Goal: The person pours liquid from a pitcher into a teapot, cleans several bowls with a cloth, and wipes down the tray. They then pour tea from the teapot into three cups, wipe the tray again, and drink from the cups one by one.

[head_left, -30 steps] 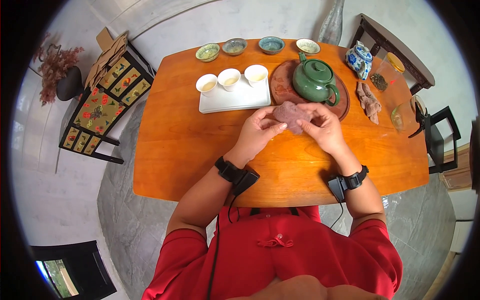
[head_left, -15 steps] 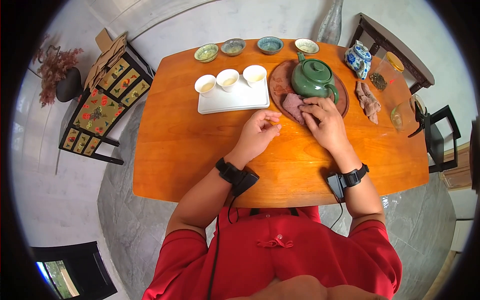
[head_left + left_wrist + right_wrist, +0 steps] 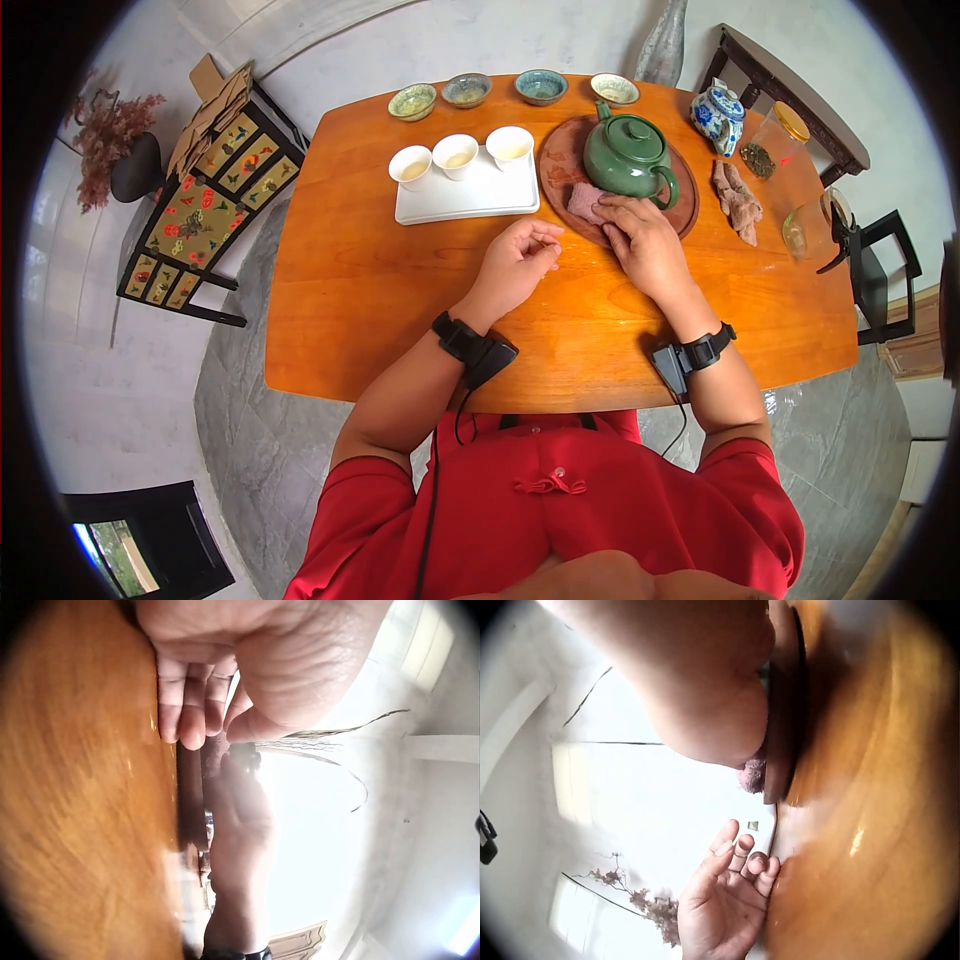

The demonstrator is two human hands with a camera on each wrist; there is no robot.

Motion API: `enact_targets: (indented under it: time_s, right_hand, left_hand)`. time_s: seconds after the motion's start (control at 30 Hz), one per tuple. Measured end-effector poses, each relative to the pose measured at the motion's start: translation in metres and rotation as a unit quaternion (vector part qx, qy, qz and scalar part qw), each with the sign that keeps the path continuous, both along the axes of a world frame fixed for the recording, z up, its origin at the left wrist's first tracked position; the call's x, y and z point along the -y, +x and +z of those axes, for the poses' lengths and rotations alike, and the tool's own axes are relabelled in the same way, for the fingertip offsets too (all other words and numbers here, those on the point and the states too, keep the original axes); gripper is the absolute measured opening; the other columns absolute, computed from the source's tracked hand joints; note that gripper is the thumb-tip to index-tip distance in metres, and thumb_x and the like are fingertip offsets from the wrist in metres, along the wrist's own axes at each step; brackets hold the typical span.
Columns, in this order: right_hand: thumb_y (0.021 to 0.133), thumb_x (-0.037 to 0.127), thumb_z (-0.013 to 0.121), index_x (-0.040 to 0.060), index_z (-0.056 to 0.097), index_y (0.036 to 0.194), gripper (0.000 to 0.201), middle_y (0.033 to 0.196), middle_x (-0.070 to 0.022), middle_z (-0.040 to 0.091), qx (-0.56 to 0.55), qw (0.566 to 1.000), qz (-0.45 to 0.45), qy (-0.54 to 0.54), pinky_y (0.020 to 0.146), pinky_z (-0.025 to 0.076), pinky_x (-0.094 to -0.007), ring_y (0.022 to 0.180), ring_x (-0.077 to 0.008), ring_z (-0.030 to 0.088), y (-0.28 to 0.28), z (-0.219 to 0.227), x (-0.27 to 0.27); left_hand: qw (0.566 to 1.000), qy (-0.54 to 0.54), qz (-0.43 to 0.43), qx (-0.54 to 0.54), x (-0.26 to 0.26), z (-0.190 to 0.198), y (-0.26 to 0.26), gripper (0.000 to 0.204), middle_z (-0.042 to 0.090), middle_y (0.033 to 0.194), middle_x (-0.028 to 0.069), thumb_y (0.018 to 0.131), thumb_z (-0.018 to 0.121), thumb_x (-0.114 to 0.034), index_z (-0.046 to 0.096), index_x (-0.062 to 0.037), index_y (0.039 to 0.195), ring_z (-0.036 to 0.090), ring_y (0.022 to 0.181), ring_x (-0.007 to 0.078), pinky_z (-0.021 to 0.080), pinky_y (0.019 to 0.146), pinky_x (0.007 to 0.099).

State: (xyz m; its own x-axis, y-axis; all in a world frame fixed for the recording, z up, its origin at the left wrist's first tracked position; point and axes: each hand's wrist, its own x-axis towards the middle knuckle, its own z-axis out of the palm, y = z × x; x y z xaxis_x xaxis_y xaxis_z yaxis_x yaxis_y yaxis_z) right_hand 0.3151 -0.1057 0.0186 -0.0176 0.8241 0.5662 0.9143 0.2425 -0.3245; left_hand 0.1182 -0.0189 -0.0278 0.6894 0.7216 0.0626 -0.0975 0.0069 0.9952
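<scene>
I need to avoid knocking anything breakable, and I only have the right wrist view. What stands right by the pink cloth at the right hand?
Observer: A green teapot, on the round brown tray, just behind the pink cloth at the right hand.
Operator: Which way does its handle point?
Observer: The handle points toward the near right, close to that hand's fingers.
Operator: And what is on the white tray?
Observer: The white tray has three white cups lined up along its far side.
</scene>
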Motion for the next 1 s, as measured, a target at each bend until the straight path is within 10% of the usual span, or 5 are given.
enact_targets:
  time_s: [0.5,1.0]
  right_hand:
    - [0.081,0.007,0.065,0.0018,0.067,0.093,0.013,0.093,-0.0117,0.068,-0.195,0.981,-0.016,0.013,0.085,0.048,-0.0367,0.090,-0.0307,0.063,0.004,0.007,0.006]
    - [0.078,0.001,0.065,0.0026,0.067,0.091,0.014,0.100,-0.0103,0.066,-0.135,0.990,0.009,-0.030,0.087,0.047,-0.0358,0.098,-0.0293,0.060,0.008,-0.005,-0.001]
  left_hand:
    - [0.990,-0.022,-0.137,0.002,0.006,0.016,-0.006,0.011,0.059,0.078,0.0040,0.092,0.059,-0.011,0.058,-0.0011,0.086,0.055,0.065,0.0077,0.048,0.061,0.0224]
    - [0.992,0.081,-0.094,-0.018,0.005,0.007,-0.002,0.044,0.032,0.054,-0.0062,0.089,0.065,-0.016,0.035,-0.0084,0.057,0.028,0.052,0.0029,0.025,0.045,0.0252]
